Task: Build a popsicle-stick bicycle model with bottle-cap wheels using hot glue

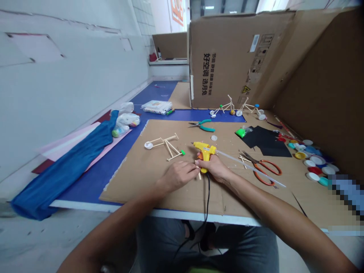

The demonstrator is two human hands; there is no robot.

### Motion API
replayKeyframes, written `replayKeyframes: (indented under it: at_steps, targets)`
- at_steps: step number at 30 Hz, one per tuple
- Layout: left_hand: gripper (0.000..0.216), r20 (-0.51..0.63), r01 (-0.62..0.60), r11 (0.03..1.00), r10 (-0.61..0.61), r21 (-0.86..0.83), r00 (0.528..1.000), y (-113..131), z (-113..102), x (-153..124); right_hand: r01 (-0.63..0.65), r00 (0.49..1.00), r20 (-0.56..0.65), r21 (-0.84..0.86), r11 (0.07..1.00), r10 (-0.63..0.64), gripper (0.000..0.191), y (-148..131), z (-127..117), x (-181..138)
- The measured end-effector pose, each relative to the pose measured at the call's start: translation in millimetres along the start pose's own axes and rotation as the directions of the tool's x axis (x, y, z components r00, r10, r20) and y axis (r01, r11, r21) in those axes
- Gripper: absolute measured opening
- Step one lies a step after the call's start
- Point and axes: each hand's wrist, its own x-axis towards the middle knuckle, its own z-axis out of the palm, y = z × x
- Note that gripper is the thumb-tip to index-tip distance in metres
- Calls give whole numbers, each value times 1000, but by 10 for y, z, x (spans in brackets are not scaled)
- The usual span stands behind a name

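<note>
1. Found right hand (216,169) closed round handle of glue gun (205,151), nozzle pointing left, near middle of cardboard sheet (142,178).
2. Saw left hand (178,175) pinched narrow on small stick (199,175), just beside gun handle, fingertips close against right hand.
3. Noted stick frame (166,146) with white cap and green bead, lying just beyond left hand.
4. Logged scissors (263,169) right of gun, pliers (203,125) beyond it, bottle caps (313,163) along far right.
5. Marked blue cloth (65,167) draped over table's left side.
</note>
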Motion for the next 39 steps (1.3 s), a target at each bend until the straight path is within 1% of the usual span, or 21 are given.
replayKeyframes:
  at_steps: [3, 5, 7, 9, 10, 12, 14, 15, 17, 19, 22, 24, 27, 30, 33, 36, 37, 39]
  targets:
    - [14, 14, -13, 1000, 13, 28, 1000, -43, -79, -50, 19, 1000, -13, -98, 995, -20, 45, -8, -28, 18]
    - [14, 24, -1, 998, -1, 68, 1000, -101, -140, -106, 71, 997, -16, -235, 969, -77, 37, -15, -74, 44]
    - [12, 40, 25, 991, -30, 128, 999, -168, -184, -162, 144, 988, 14, -436, 888, -153, 27, -27, -127, 80]
    - [10, 51, 51, 980, -62, 191, 997, -224, -195, -202, 192, 978, 53, -616, 764, -202, 20, -42, -165, 118]
    - [10, 50, 63, 975, -75, 212, 996, -245, -188, -216, 200, 975, 64, -679, 706, -215, 20, -49, -175, 135]
    - [9, 40, 83, 969, -94, 232, 995, -268, -156, -238, 215, 967, 74, -751, 625, -245, 28, -59, -176, 155]
    - [8, 29, 102, 966, -112, 237, 993, -274, -118, -262, 239, 953, 76, -785, 572, -294, 39, -66, -168, 149]
    - [7, 26, 109, 964, -118, 241, 993, -274, -101, -276, 253, 944, 75, -788, 561, -321, 41, -72, -166, 136]
    - [8, 29, 117, 961, -128, 250, 991, -273, -79, -308, 293, 926, 77, -763, 577, -369, 42, -98, -169, 95]
    - [9, 39, 120, 962, -133, 247, 990, -275, -69, -337, 337, 916, 88, -698, 632, -391, 41, -157, -176, 49]
    - [12, 38, 122, 971, -133, 206, 990, -280, -65, -355, 362, 922, 121, -601, 713, -367, 39, -306, -155, 8]
    - [15, 28, 119, 978, -126, 173, 992, -282, -64, -354, 366, 925, 136, -571, 735, -355, 36, -415, -107, 16]
    - [17, 11, 116, 983, -118, 141, 993, -279, -55, -359, 380, 924, 205, -571, 728, -322, 31, -533, -11, 77]
    - [20, 13, 134, 982, -137, 136, 990, -265, -47, -378, 382, 924, 263, -576, 723, -279, 24, -581, 54, 169]
    - [23, 67, 152, 979, -162, 133, 985, -240, -57, -394, 367, 930, 267, -620, 694, -253, 18, -611, 67, 259]
    - [22, 96, 162, 979, -175, 128, 980, -217, -82, -387, 346, 938, 272, -677, 649, -215, 22, -647, 51, 326]
    - [22, 100, 165, 978, -178, 124, 979, -212, -91, -379, 348, 937, 281, -674, 652, -209, 23, -656, 42, 339]
    - [20, 118, 173, 978, -186, 113, 975, -207, -106, -353, 360, 929, 310, -627, 691, -202, 23, -665, 21, 350]
